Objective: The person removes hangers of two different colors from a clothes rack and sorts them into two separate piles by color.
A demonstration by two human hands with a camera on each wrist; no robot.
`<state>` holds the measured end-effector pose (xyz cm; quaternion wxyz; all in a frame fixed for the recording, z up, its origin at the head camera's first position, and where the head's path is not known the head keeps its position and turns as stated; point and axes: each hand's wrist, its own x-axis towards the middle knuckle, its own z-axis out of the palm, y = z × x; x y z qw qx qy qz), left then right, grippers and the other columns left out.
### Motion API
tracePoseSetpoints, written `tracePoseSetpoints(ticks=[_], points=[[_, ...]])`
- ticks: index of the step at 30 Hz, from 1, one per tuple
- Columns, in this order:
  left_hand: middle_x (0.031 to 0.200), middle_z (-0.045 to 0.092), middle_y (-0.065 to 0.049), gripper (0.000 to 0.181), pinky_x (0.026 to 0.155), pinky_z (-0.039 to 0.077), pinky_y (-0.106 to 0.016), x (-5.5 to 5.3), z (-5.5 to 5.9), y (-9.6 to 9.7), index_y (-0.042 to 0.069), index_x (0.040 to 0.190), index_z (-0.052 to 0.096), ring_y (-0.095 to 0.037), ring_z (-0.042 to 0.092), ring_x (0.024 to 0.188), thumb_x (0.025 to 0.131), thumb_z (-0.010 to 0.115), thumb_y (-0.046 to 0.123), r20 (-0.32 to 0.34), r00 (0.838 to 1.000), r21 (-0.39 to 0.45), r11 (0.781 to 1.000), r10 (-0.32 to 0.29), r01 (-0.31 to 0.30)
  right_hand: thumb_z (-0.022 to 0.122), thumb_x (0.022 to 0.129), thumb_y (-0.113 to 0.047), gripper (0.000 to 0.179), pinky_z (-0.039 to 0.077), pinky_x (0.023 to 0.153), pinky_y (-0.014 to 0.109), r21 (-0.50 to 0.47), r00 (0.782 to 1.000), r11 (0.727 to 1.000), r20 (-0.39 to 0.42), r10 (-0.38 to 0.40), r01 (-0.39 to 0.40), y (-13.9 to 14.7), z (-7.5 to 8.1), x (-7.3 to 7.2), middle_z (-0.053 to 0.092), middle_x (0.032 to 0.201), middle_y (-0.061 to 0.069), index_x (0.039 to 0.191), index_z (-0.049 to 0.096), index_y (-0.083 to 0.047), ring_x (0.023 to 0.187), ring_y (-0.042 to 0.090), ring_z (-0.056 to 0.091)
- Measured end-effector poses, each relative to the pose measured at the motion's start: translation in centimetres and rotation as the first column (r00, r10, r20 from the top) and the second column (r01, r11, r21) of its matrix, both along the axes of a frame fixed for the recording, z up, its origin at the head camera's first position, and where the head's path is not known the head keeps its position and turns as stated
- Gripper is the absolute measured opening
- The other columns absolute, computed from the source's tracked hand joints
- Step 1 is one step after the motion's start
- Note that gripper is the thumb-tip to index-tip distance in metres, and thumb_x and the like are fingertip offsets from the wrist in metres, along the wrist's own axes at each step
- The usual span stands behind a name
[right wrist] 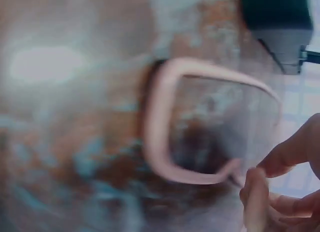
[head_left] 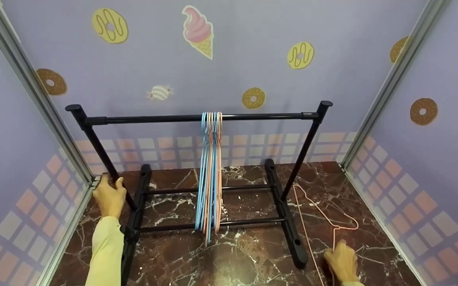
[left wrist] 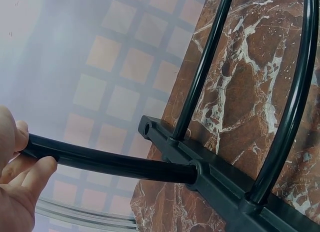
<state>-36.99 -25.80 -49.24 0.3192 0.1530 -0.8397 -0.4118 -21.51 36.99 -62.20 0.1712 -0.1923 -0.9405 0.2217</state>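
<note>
My left hand (head_left: 110,196) grips the left upright of a black clothes rack (head_left: 165,119), fingers behind the post and thumb at its side. In the left wrist view, the fingers (left wrist: 37,177) wrap the black tube above its foot. At the right, my right hand (head_left: 342,260) pinches one arm of a pink wire hanger (head_left: 315,204) over the floor beside the rack. The hanger's hook points right. In the right wrist view, a blurred bend of the hanger (right wrist: 159,122) shows beyond thumb and fingers. Several blue and pink hangers (head_left: 212,178) hang bunched mid-bar.
The rack's right foot (head_left: 290,230) lies between the hanging bunch and my right hand. Brown marbled flooring (head_left: 249,246) spreads beneath. Purple patterned walls (head_left: 229,71) enclose the back and both sides, with metal strips (head_left: 392,83) at the corners.
</note>
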Motion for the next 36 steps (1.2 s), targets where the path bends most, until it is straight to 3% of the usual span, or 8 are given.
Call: tracePoseSetpoints(ticks=[3,5,9,12,19,28,33,36], points=[[0.098,0.063,-0.025,0.022,0.087,0.039,-0.056,0.1,-0.1,0.0,0.003,0.105,0.057,-0.052,0.051,0.098,0.087,0.059,0.017,0.000,1.000,-0.002,1.000,-0.005,0.005,0.060,0.072,-0.014,0.022,0.041,0.051,0.054,0.026,0.997,0.999,-0.067,0.026,-0.025,-0.9,1.0,-0.3,0.060,0.069,0.024,0.081,0.050,0.003,0.062,0.050,0.056],[0.098,0.063,-0.026,0.022,0.087,0.038,-0.057,0.1,-0.1,0.0,0.003,0.105,0.057,-0.052,0.051,0.098,0.087,0.059,0.016,-0.008,1.000,-0.004,1.000,-0.005,0.005,0.063,0.072,-0.013,0.021,0.042,0.050,0.051,0.050,0.984,0.997,-0.165,0.071,-0.064,-2.1,2.3,-0.8,0.061,0.066,0.017,0.084,0.054,0.001,0.058,0.042,0.058],[0.099,0.063,-0.025,0.022,0.087,0.038,-0.056,0.0,-0.1,-0.1,0.003,0.105,0.057,-0.052,0.052,0.098,0.087,0.059,0.016,-0.003,1.000,-0.003,1.000,-0.004,0.004,0.066,0.068,-0.007,0.017,0.042,0.051,0.040,0.068,0.913,0.982,-0.362,0.190,-0.178,-5.1,4.9,-2.2,0.059,0.063,0.004,0.083,0.061,-0.002,0.054,0.022,0.055],[0.099,0.063,-0.025,0.022,0.088,0.038,-0.056,-0.1,0.0,-0.1,0.004,0.105,0.057,-0.051,0.051,0.100,0.087,0.058,0.017,0.011,1.000,0.002,1.000,-0.002,0.002,0.067,0.066,-0.003,0.017,0.043,0.053,0.035,0.092,0.855,0.962,-0.443,0.271,-0.257,-7.3,6.7,-3.3,0.058,0.063,0.002,0.082,0.061,-0.003,0.056,0.015,0.053],[0.101,0.063,-0.024,0.022,0.091,0.037,-0.055,0.0,0.1,0.0,0.004,0.105,0.057,-0.050,0.050,0.103,0.088,0.058,0.017,0.029,1.000,0.018,1.000,-0.012,0.011,0.067,0.068,-0.003,0.018,0.045,0.057,0.032,0.098,0.781,0.915,-0.491,0.386,-0.390,-12.3,10.2,-4.8,0.061,0.067,0.000,0.085,0.062,-0.006,0.059,0.011,0.056],[0.101,0.063,-0.024,0.022,0.091,0.038,-0.054,-0.1,0.0,-0.2,0.003,0.105,0.057,-0.049,0.051,0.104,0.088,0.058,0.017,0.021,1.000,0.017,1.000,-0.014,0.014,0.064,0.077,-0.005,0.016,0.048,0.060,0.023,-0.017,0.685,0.794,-0.515,0.514,-0.608,-19.5,14.8,-6.7,0.064,0.077,-0.001,0.093,0.063,-0.006,0.065,0.007,0.058],[0.098,0.063,-0.024,0.021,0.090,0.038,-0.054,0.0,0.0,-0.1,0.002,0.102,0.058,-0.049,0.052,0.102,0.086,0.060,0.016,-0.008,1.000,0.006,1.000,-0.004,0.004,0.062,0.080,-0.007,0.019,0.048,0.058,0.021,0.023,0.620,0.749,-0.545,0.565,-0.662,-22.4,16.9,-7.6,0.062,0.077,-0.002,0.099,0.062,-0.005,0.064,0.007,0.057],[0.096,0.064,-0.024,0.021,0.089,0.038,-0.054,0.0,-0.1,-0.2,0.002,0.101,0.058,-0.049,0.052,0.101,0.086,0.061,0.015,-0.012,1.000,-0.004,1.000,-0.003,0.003,0.060,0.082,-0.008,0.017,0.048,0.057,0.020,0.022,0.609,0.733,-0.540,0.580,-0.680,-23.5,17.7,-8.0,0.062,0.078,-0.001,0.099,0.061,-0.005,0.064,0.007,0.057]])
